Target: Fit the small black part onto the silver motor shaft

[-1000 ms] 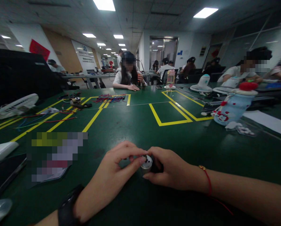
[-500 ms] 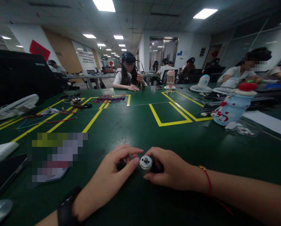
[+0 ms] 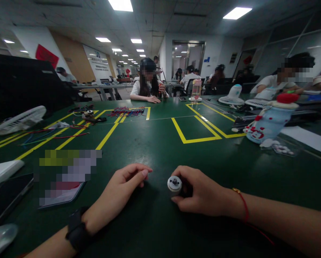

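My right hand [image 3: 200, 190] is wrapped round a small metal cylindrical motor [image 3: 174, 183], thumb in front and fingers behind. The motor stands upright, its round silvery end with a central shaft and small dark holes facing up. Its lower part is in shadow, so I cannot tell whether it touches the table. Left of it and apart from it, my left hand [image 3: 125, 186] has its thumb against the curled fingers. Whatever may lie between those fingertips is hidden.
On the green table [image 3: 139, 143] are yellow tape lines, a blurred-out flat item and loose wires [image 3: 71, 136] to the left. A blue bottle [image 3: 270, 123] and a small bag of white pieces [image 3: 280, 147] stand right. A person [image 3: 147, 86] sits opposite; fans flank the table.
My left hand has drawn away from the motor to the left, its thumb and fingers closing together. My right hand has shifted slightly right with the motor.
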A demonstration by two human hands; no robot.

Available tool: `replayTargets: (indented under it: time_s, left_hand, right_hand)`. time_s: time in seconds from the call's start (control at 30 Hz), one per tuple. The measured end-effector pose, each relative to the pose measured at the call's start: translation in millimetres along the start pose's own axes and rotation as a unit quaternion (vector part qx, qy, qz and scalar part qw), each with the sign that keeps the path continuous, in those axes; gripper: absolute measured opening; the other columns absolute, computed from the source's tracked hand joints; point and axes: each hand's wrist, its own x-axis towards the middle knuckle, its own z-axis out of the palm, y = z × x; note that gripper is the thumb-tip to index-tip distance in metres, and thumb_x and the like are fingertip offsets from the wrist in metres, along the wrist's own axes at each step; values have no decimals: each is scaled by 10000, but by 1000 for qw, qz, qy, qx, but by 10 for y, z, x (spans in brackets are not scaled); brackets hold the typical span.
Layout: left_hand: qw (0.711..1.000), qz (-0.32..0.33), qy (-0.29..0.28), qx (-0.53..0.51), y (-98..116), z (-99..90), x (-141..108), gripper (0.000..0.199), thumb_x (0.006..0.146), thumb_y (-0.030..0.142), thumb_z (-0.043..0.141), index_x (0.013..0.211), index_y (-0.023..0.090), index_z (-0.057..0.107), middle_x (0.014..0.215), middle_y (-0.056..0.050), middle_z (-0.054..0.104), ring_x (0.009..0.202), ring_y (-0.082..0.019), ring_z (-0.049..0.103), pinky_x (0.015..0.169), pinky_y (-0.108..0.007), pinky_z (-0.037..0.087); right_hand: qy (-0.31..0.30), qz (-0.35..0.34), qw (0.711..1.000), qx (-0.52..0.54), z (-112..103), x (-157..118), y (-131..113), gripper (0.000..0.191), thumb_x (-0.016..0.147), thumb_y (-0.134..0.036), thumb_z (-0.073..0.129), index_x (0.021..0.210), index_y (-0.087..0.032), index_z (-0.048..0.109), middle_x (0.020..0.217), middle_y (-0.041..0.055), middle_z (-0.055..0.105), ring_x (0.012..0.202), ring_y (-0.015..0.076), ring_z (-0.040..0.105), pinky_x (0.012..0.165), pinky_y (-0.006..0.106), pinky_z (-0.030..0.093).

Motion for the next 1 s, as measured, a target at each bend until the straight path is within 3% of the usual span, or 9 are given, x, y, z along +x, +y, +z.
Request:
replayTargets:
  time_s: [0.33,0.53,0.7,1.0]
  left_hand:
    - [1000,10,-14,0,-6,5,10,217,894,376,544,982,218,663,740,18,607,707,-159,553,648,-247,416]
    - [993,68,-94,18,158,90,-41,232,910,359,530,1065,238,652,952,-27,654,834,-193,591,729,-292,465]
    - [982,157,-85,57,295,162,-87,208,909,307,562,1073,287,689,986,-19,634,913,-191,585,805,-306,452]
    - [986,158,-33,44,351,164,-84,139,883,287,600,925,268,731,896,-13,631,844,-182,588,751,-282,460]
  right_hand:
    - [2,-2,1000,24,12,14,38,310,710,-240,694,971,-199,532,819,-16,564,632,108,505,517,210,394]
    - [9,-11,1000,5,24,43,30,337,726,-323,722,995,-193,568,796,-10,561,629,115,488,524,221,368]
    - [10,-40,999,-6,36,61,36,306,742,-343,719,967,-191,578,798,-11,564,640,114,490,548,226,367]
    - [14,-44,999,-25,44,53,29,345,736,-368,724,995,-191,581,779,-18,561,616,108,474,528,224,346]
